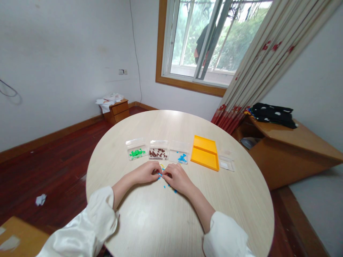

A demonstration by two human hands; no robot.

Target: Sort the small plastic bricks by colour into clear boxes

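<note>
Blue piece (pixel 160 174) | pinched between left fingers (pixel 155 171) and right fingers (pixel 166 171) | neither side nearer | long axis too small to tell | loose blue bit (pixel 175 191) bodyward on worktop (pixel 152 221)

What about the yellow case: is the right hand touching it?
No, the right hand is at small blue pieces left of the yellow case.

No text, label, brand, number or sign can be read on any of the things in view
</note>
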